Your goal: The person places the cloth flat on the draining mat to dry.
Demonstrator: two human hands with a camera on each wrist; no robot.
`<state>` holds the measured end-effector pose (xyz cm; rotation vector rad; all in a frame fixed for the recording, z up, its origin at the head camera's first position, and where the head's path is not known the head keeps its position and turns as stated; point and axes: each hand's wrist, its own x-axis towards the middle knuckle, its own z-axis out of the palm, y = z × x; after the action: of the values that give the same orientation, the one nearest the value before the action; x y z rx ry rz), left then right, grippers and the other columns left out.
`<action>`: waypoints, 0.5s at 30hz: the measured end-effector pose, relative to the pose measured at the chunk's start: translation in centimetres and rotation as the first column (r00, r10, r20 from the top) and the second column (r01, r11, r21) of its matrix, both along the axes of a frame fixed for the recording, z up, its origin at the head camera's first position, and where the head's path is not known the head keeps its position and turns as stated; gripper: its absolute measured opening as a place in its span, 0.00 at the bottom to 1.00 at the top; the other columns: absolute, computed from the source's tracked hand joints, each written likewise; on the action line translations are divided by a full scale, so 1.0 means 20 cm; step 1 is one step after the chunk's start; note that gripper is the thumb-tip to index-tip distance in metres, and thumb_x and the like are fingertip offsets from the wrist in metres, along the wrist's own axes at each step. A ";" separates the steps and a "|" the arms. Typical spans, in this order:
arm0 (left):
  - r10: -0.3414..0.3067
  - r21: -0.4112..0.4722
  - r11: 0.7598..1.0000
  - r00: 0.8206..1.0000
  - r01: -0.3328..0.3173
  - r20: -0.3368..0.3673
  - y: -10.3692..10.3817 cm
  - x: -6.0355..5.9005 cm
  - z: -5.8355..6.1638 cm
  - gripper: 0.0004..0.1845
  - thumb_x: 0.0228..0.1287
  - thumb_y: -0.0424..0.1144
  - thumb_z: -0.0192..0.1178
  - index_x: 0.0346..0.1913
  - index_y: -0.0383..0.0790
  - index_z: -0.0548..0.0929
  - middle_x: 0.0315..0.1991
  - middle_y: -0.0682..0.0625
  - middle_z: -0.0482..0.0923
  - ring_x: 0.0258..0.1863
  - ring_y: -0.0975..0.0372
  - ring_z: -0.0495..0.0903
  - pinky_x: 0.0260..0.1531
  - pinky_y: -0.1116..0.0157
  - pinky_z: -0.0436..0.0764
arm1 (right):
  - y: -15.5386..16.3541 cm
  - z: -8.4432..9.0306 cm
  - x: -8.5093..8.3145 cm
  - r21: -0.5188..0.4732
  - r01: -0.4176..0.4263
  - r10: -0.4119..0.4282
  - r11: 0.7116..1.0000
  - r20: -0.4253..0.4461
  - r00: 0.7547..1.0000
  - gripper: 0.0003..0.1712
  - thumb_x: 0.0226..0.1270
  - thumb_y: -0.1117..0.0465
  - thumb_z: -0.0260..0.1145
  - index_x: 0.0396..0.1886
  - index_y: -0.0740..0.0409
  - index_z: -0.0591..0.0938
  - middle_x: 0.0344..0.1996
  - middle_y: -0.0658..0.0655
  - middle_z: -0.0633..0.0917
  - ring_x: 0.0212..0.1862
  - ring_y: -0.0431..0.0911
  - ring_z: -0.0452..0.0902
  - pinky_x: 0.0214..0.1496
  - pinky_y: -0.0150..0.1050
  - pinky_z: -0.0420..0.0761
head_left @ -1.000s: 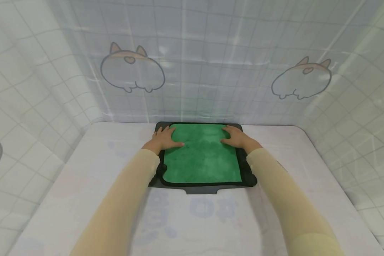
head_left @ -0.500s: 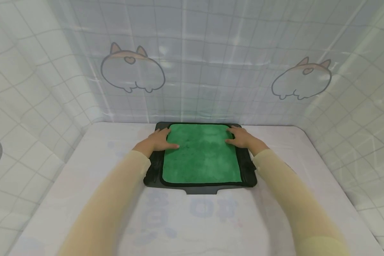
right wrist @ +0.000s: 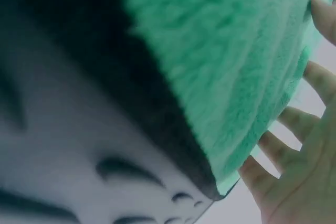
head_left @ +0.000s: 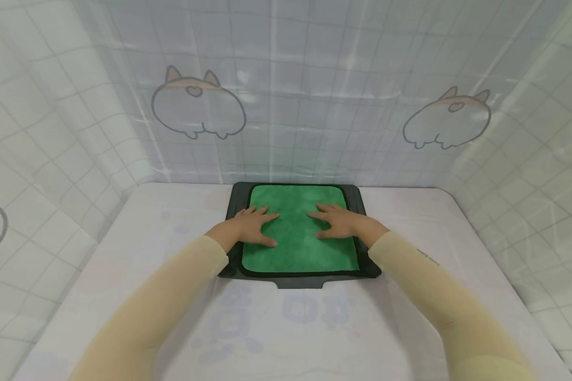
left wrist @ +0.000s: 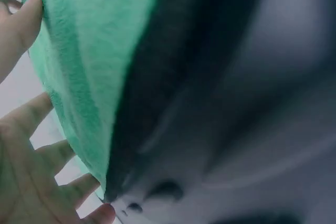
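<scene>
A green plush cloth point(head_left: 295, 254) with a black border lies flat on a dark grey board point(head_left: 300, 283). My left hand point(head_left: 252, 226) rests on the cloth's left side, fingers spread, thumb pointing inward. On the right side my right hand point(head_left: 340, 221) lies across the cloth the same way, its fingers toward the middle. In the left wrist view, the fingertips of the left hand point(left wrist: 37, 171) touch the green cloth point(left wrist: 89, 51). The right wrist view has the right hand's fingers point(right wrist: 296, 124) spread against the cloth point(right wrist: 226, 51) near its dark edge. Neither hand grips anything.
The board sits at the back of a white-covered table point(head_left: 286, 338), close to the rear curtain point(head_left: 314, 106) with its grid and corgi drawings. Similar gridded sheets hang on the left point(head_left: 43, 159) and right point(head_left: 543, 174).
Both hands first slid outward to the cloth's sides, then came inward and nearer the person, onto the cloth's middle part. The cloth and board stay in place.
</scene>
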<state>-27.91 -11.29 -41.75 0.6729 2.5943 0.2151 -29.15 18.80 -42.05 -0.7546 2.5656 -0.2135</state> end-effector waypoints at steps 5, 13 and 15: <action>-0.046 -0.061 0.997 0.999 0.045 -0.007 -0.01 0.03 -0.01 0.51 0.61 0.70 0.61 0.81 0.58 0.51 0.81 0.42 0.36 0.78 0.40 0.37 0.73 0.39 0.42 | 0.05 0.02 0.04 0.021 -0.012 0.012 1.000 0.022 1.000 0.47 0.68 0.34 0.63 0.81 0.39 0.55 0.81 0.59 0.43 0.80 0.61 0.34 0.74 0.66 0.52; -0.058 -0.020 0.998 0.998 0.057 -0.036 -0.08 0.09 0.00 0.51 0.59 0.70 0.62 0.81 0.56 0.54 0.81 0.38 0.38 0.78 0.39 0.40 0.72 0.37 0.43 | 0.13 0.04 0.12 -0.022 -0.009 0.009 1.000 0.000 1.000 0.51 0.64 0.34 0.68 0.81 0.42 0.57 0.80 0.62 0.46 0.79 0.64 0.37 0.72 0.67 0.53; -0.050 0.018 0.999 0.997 0.051 -0.051 -0.12 0.12 0.00 0.52 0.59 0.69 0.63 0.80 0.54 0.54 0.81 0.38 0.40 0.78 0.38 0.40 0.71 0.36 0.44 | 0.16 0.06 0.15 -0.062 0.008 -0.008 0.998 -0.003 1.000 0.52 0.63 0.36 0.69 0.81 0.43 0.58 0.80 0.62 0.47 0.79 0.64 0.38 0.72 0.68 0.54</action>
<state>-25.59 -13.60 -41.77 0.7594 2.6223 0.2104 -26.23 21.94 -40.95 -0.7682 2.5761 -0.2957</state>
